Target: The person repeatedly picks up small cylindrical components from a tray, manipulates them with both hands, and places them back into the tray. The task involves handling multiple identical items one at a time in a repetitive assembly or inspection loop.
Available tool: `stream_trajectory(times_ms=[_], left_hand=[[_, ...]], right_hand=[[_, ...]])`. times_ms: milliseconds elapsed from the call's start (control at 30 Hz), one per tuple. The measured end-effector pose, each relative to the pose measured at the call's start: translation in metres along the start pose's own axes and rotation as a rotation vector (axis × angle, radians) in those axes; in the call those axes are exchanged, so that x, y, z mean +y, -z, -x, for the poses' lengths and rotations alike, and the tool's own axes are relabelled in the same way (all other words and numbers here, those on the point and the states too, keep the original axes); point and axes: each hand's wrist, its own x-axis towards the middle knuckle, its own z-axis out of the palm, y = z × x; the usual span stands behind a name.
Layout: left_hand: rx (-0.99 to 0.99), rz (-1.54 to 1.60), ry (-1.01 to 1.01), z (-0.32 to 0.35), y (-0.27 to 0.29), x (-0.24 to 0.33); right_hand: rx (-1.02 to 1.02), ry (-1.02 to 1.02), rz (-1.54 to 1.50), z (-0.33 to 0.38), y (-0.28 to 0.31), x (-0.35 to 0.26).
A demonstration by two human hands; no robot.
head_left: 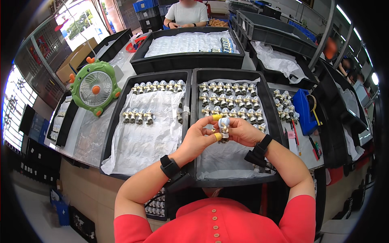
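Over the right black tray (229, 73), a small white-and-gold figurine (223, 124) with a pale blue-white head stands upright between my two hands. My left hand (197, 137), with yellow wraps on thumb and forefinger, pinches it from the left. From the right, the fingers of my right hand (245, 133) close on the same figurine. Beyond my hands, several rows of similar figurines (231, 101) lie on white paper in this tray. The left black tray (116, 131) carries a full far row, a shorter row of figurines (138, 116) and much bare paper (150, 152).
A green fan (96, 88) stands at the left. Behind the trays is a larger paper-lined bin (186, 62), with a person (186, 14) beyond it. To the right are clustered figurines (285, 106), a blue box (304, 111), and pens (296, 139).
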Motion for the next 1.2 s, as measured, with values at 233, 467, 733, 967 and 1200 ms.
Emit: stream_trajectory(times_ms=[233, 467, 733, 967, 1200], left_hand=[[-0.014, 0.001, 0.001, 0.0, 0.0, 0.002], [-0.025, 0.015, -0.013, 0.0, 0.001, 0.0], [-0.038, 0.03, -0.002, 0.0, 0.0, 0.003], [0.012, -0.333, -0.162, 0.004, -0.007, 0.012], [0.064, -0.091, -0.152, -0.002, 0.015, 0.028]], right_hand=[[0.0, -0.002, 0.023, 0.0, -0.001, -0.002], [0.009, 0.013, 0.053, 0.001, -0.002, -0.002], [0.018, 0.027, 0.068, 0.0, -0.001, -0.001], [0.148, 0.182, 0.395, 0.005, -0.009, -0.003], [0.174, 0.224, 0.28, 0.01, -0.032, -0.014]])
